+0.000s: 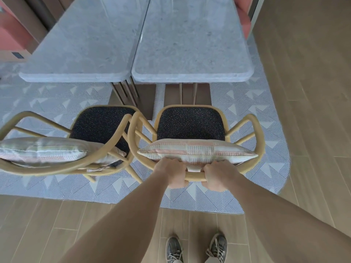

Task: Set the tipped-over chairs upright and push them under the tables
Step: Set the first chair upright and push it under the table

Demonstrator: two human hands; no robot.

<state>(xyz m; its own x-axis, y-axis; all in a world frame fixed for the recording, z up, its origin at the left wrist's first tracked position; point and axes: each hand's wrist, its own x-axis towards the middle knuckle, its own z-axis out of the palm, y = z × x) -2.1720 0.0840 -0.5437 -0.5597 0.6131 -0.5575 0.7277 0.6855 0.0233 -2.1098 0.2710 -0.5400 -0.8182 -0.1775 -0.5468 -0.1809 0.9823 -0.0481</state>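
Two wooden armchairs with dark speckled seats stand upright on the rug, facing two grey stone tables. The right chair (190, 124) sits in front of the right table (191, 73), its seat outside the table edge. My left hand (171, 172) and my right hand (216, 176) both grip its curved top rail, just behind a striped cushion (197, 150). The left chair (102, 124) stands turned slightly, in front of the left table (76, 73), and its arm touches the right chair's arm. A second striped cushion (41, 149) leans on its back.
A blue-and-white patterned rug (247, 103) lies under tables and chairs, wood plank floor (303, 92) around it. The dark table bases (188, 92) stand under the tops. Pink bench upholstery (245, 21) shows at the far right, pink panels at the far left. My shoes (195, 247) are behind the rug.
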